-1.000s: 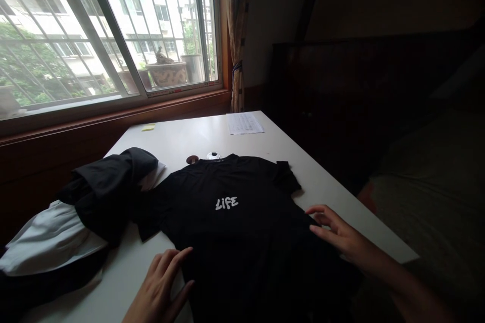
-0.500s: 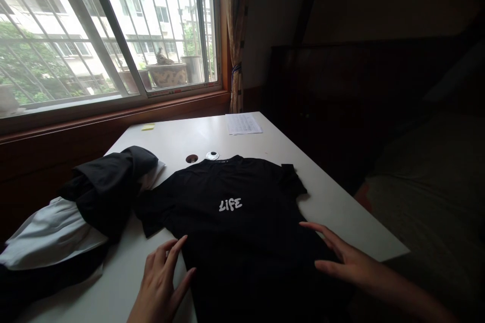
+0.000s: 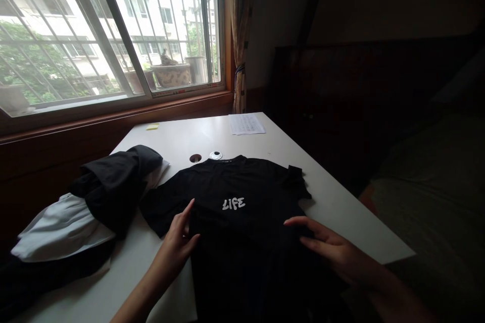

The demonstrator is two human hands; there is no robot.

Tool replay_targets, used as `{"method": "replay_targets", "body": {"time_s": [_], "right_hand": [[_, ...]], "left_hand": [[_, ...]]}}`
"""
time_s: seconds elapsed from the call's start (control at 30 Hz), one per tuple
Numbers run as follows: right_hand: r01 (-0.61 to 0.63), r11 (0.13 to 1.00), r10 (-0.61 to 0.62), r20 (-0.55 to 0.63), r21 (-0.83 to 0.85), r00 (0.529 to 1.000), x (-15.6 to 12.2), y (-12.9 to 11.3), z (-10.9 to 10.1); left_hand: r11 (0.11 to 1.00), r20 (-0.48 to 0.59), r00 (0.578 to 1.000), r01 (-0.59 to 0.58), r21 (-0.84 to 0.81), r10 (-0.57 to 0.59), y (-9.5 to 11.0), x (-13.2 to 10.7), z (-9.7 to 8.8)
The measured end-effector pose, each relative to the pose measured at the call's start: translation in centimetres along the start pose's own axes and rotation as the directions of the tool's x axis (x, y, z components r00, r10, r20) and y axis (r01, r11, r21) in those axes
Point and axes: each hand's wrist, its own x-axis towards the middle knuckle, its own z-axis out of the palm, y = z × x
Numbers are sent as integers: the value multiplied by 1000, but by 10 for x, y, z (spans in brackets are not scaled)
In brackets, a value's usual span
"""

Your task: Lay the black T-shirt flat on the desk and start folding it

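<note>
Black short-sleeved T-shirt (image 3: 242,247) is lying lengthwise away from the person on the white table (image 3: 341,212), collar (image 3: 229,161) farthest; left hand (image 3: 177,234) and right hand (image 3: 328,246) are flanking its body about equally near, thumbs and fingertips standing apart, any fabric contact being unclear.

Black cloth short-sleeved T-shirt (image 3: 242,242) with white lettering spread on white flat-topped table (image 3: 322,192), collar toward far end. Bare left hand (image 3: 192,219) at shirt's left side, thumb and forefinger spread. Bare right hand (image 3: 294,231) at opposite side, thumb and forefinger tips apart; cloth contact too dark to tell. Heap of black, grey and white cloth garments (image 3: 117,176) left of shirt. Printed white paper sheets (image 3: 247,124) near far edge. Patterned cloth curtain (image 3: 239,60) beside barred glass window.
</note>
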Motion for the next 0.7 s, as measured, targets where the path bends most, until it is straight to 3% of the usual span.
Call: {"method": "replay_targets", "body": {"time_s": [0.1,0.17,0.3,0.43,0.57,0.7], "right_hand": [[-4,985,12,-43,175,999,3,1,7],[-19,962,41,-74,272,996,5,2,13],[-77,960,94,-53,271,994,10,9,18],[-124,987,129,-41,102,991,5,15,6],[-203,977,207,81,-61,975,-7,7,-3],[-195,980,191,105,29,976,-15,-7,6]], "left_hand": [[999,-96,995,-30,-17,29,3,11,-17],[997,-154,988,0,-82,-13,6,19,-31],[981,-174,978,80,-177,-112,4,28,-45],[989,-77,993,81,-125,-91,-4,13,-37],[989,25,994,108,-99,-106,-3,-19,-29],[965,128,981,172,-198,-149,10,-49,-20]]}}
